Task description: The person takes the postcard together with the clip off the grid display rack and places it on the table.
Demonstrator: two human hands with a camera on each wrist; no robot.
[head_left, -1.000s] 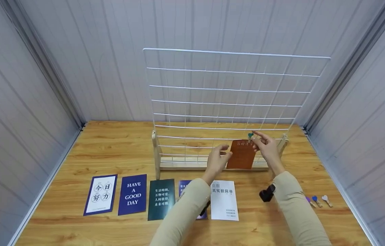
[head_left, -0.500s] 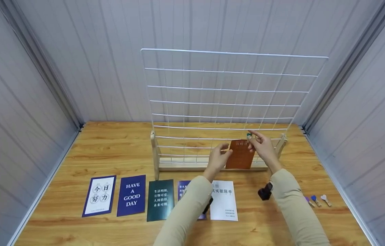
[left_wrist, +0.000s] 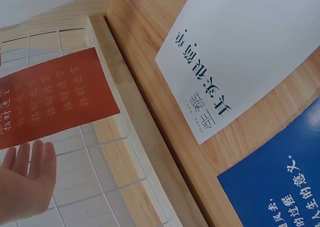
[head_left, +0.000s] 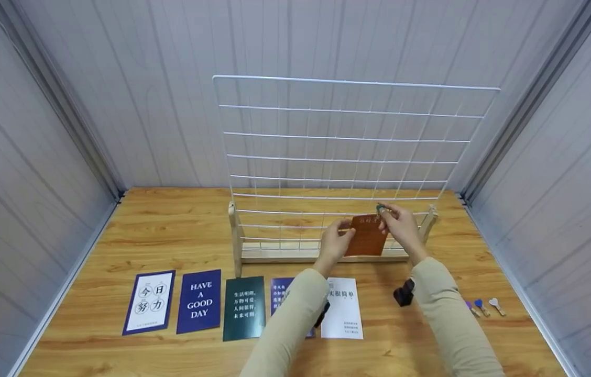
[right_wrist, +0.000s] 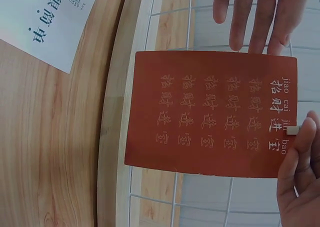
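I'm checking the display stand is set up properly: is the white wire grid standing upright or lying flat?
Upright. The white wire grid stands on its wooden base on the table, rising in front of the back wall.

Table (head_left: 170, 225): I see varnished wood, orange-toned with strong grain and a slight sheen.
Grid panel (head_left: 350, 136): thin metal wire coated smooth white, faintly glossy.
Grid stand (head_left: 235, 238): pale bare wood, matt, lighter than the table.
Red card (right_wrist: 212, 114): rust-red matt card stock, smooth, with pale printed characters; it lies against the wire.
Clip (head_left: 380, 208): small wooden peg with a teal painted head at the card's 12 o'clock edge.
White card (left_wrist: 245, 57): plain smooth paper, matt, dark print.
Blue card (head_left: 199, 301): smooth printed paper, slightly satin.
Sleeves (head_left: 290, 319): soft beige cloth, matt.
Walls (head_left: 117, 78): pale grey panels, smooth with faint grain.
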